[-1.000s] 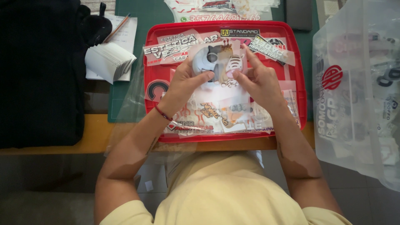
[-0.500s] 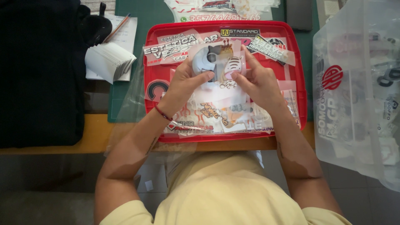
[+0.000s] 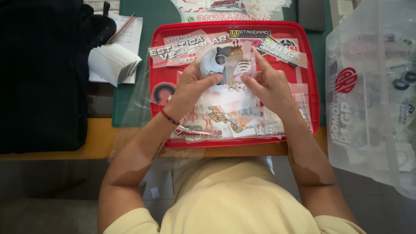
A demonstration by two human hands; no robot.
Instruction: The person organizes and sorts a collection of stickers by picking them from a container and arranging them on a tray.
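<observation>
Both of my hands hold one clear sticker sheet (image 3: 229, 65) printed with cartoon animals, a grey one and a striped one. My left hand (image 3: 190, 86) pinches its left edge with the thumb on top. My right hand (image 3: 271, 84) pinches its right edge the same way. The sheet hangs just above a red plastic tray (image 3: 157, 65) filled with several other stickers and clear sleeves (image 3: 229, 119). The tray lies on a green cutting mat (image 3: 160, 15) at the table's front edge.
A black bag (image 3: 41, 73) fills the left of the table. Beside it lies a fanned stack of white paper slips (image 3: 113, 63) on a notepad with a pencil (image 3: 121, 28). A large clear bag of stickers (image 3: 372, 95) stands at the right. More stickers (image 3: 225, 8) lie beyond the tray.
The animal sticker sheet has been raised and turned a little between my hands. My right thumb has shifted onto its right edge. The tray stays where it was.
</observation>
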